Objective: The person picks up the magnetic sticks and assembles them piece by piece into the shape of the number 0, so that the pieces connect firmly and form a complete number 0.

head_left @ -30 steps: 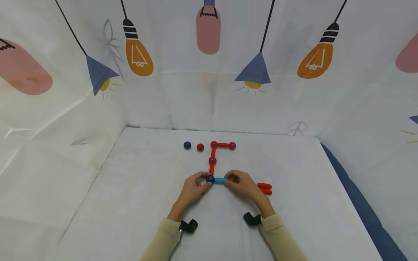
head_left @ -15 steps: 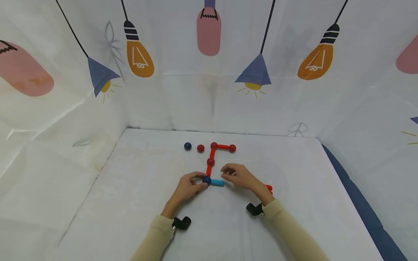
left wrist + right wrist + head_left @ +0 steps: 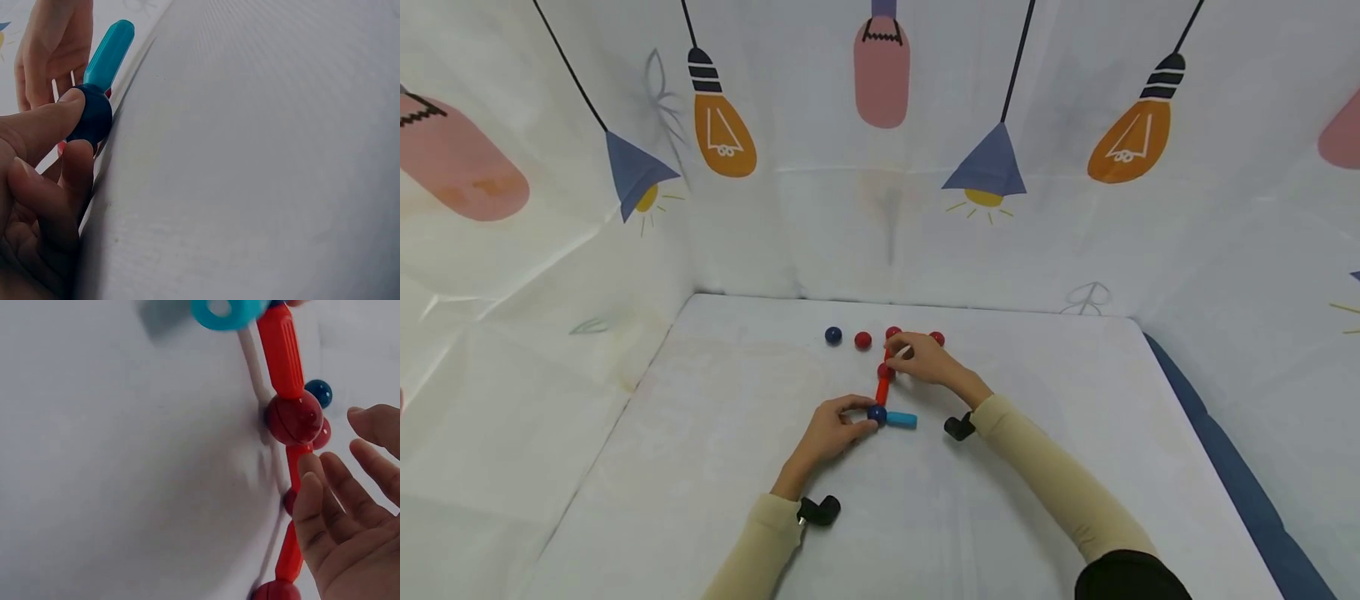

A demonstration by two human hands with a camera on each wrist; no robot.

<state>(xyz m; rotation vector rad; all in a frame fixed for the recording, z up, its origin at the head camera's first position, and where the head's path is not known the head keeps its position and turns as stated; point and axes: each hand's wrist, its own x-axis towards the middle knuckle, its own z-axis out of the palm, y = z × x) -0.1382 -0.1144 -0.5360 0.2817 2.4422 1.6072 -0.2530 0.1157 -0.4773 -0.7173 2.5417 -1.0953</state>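
My left hand [image 3: 829, 433] pinches a dark blue ball [image 3: 95, 117] between thumb and fingers. From that ball a light blue rod [image 3: 901, 420] points right, and a red rod [image 3: 882, 392] runs away from me to a red ball [image 3: 295, 419]. The chain continues through another red rod [image 3: 289, 553] to a red end ball [image 3: 937, 337] at the far right. My right hand [image 3: 925, 360] is over the far part of this chain, its thumb and fingers apart around the chain and gripping nothing. It partly hides the far rods in the head view.
A loose dark blue ball [image 3: 832, 335] and a loose red ball [image 3: 862, 340] lie on the white table [image 3: 737, 367], left of the chain's far end. Behind rises a white printed cloth [image 3: 820, 233]. My right sleeve [image 3: 1060, 475] crosses the right side.
My right hand lets go of the light blue rod and moves away to the chain's far part. My left hand shifts slightly left with the dark blue ball. The right arm now hides two red rods.
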